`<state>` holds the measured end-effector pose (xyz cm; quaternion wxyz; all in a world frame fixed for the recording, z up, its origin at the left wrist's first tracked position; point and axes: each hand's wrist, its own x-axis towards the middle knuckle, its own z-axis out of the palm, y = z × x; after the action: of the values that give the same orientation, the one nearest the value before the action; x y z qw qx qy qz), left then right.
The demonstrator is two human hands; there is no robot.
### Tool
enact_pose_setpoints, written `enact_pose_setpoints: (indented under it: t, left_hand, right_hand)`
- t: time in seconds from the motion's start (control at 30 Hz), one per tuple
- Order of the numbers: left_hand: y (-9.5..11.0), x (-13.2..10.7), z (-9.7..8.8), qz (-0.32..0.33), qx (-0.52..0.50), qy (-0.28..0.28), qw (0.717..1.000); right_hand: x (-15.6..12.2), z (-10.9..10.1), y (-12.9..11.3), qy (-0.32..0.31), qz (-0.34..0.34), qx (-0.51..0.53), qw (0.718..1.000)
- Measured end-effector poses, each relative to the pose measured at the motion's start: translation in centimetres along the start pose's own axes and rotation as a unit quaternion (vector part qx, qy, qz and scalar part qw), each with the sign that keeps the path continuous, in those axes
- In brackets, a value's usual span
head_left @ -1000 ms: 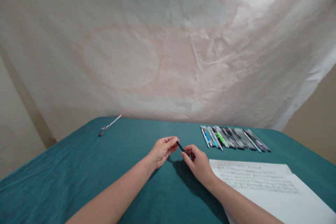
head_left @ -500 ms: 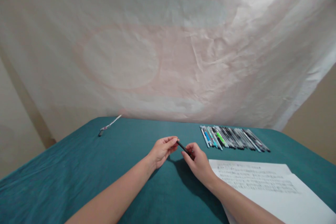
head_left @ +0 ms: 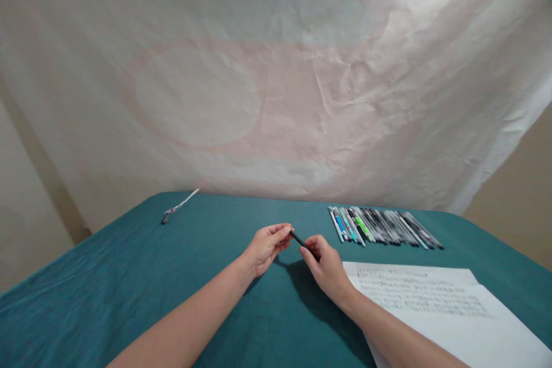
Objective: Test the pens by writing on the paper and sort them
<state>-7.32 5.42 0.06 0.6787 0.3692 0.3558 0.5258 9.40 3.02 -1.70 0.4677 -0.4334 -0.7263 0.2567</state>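
A thin black pen (head_left: 299, 240) is held between both hands above the teal tablecloth (head_left: 129, 282). My left hand (head_left: 266, 247) pinches its upper left end with closed fingertips. My right hand (head_left: 325, 264) is closed round its lower right part, so most of the pen is hidden in those fingers. Both hands hover near the middle of the table, a little left of the sheets of paper (head_left: 435, 310).
A row of several pens (head_left: 383, 226) lies at the back right of the table. One white pen with a dark end (head_left: 179, 206) lies alone at the back left. A creased white cloth (head_left: 276, 80) hangs behind the table.
My right hand has shifted slightly along the pen and turned a little; the left hand and the rest hold still.
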Motion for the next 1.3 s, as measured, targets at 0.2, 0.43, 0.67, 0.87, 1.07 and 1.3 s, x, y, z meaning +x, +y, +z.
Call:
enact_pose_setpoints:
  t: [0.2,0.43,0.67,0.87,1.07,1.3]
  left_hand:
    - [0.10,-0.01,-0.01,-0.001,0.002,-0.002,1.000]
    - [0.12,-0.15,0.09,-0.003,0.003,0.000,1.000]
    - [0.19,-0.25,0.22,-0.005,0.003,0.000,1.000]
    - [0.23,-0.23,0.26,-0.008,0.002,0.001,1.000]
    - [0.24,-0.29,0.23,-0.010,0.007,-0.002,1.000]
    - [0.29,-0.36,0.30,-0.011,0.011,0.003,1.000]
  right_hand:
    - [-0.06,-0.12,-0.13,-0.023,0.010,-0.008,1.000]
    - [-0.08,0.08,-0.02,-0.004,0.008,0.008,1.000]
    - [0.07,-0.17,-0.21,-0.022,0.003,-0.013,1.000]
    - [0.02,0.12,0.10,-0.014,0.009,0.001,1.000]
    - [0.07,-0.11,-0.22,-0.026,0.004,-0.016,1.000]
    - [-0.02,0.15,-0.08,-0.010,0.009,0.015,1.000]
